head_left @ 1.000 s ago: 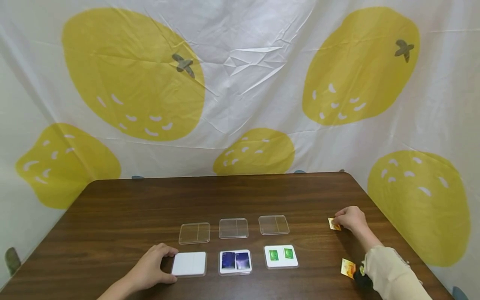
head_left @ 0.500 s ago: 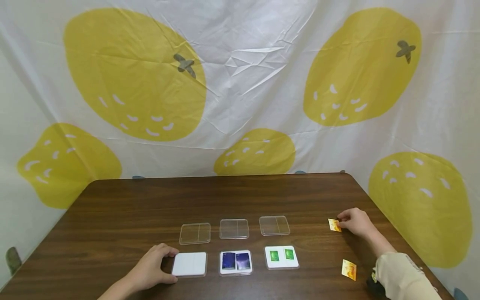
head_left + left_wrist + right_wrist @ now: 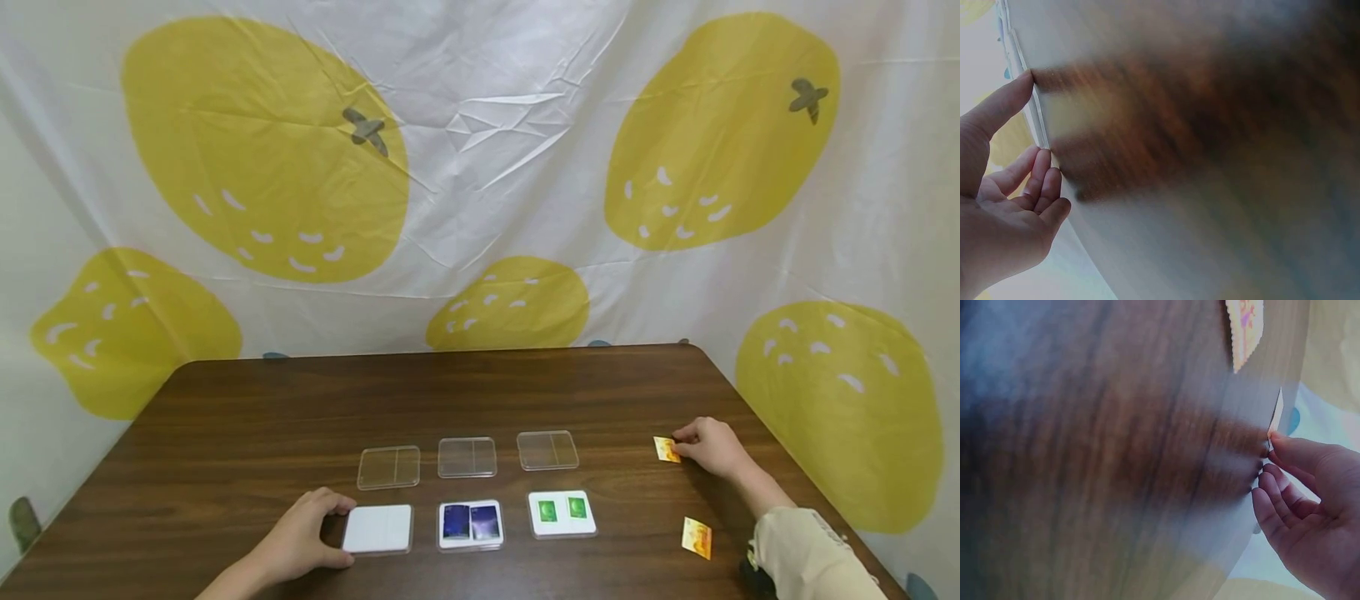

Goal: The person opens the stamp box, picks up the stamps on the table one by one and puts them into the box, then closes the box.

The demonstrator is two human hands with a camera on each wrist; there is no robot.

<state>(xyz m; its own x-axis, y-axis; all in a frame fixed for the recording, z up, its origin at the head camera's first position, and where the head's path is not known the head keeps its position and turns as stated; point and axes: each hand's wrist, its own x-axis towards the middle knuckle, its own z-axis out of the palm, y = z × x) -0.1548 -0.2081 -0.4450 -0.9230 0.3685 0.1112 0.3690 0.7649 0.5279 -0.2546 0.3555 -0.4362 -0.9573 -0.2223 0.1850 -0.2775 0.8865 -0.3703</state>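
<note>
At the right of the head view, my right hand (image 3: 714,446) pinches the edge of an orange-yellow postage stamp (image 3: 664,449) lying low over the table. The right wrist view has thumb and forefinger on this thin stamp (image 3: 1277,411). A second orange stamp (image 3: 697,538) lies nearer the front; its toothed edge shows in the right wrist view. My left hand (image 3: 306,533) grips the left side of a clear plastic case with a white insert (image 3: 378,529), thumb at the near corner, forefinger at the far one. In the left wrist view its other fingers are curled.
Beside the white case stand one with two purple-blue stamps (image 3: 457,522) and one with two green stamps (image 3: 548,511). Behind them lie three clear plastic covers, left (image 3: 389,467), middle (image 3: 467,457) and right (image 3: 547,451). A lemon-print cloth (image 3: 517,208) hangs behind the brown table (image 3: 450,383).
My right hand has shifted slightly right, uncovering more of the far stamp, and the right sleeve has moved off the near stamp. The left hand and cases have stayed put.
</note>
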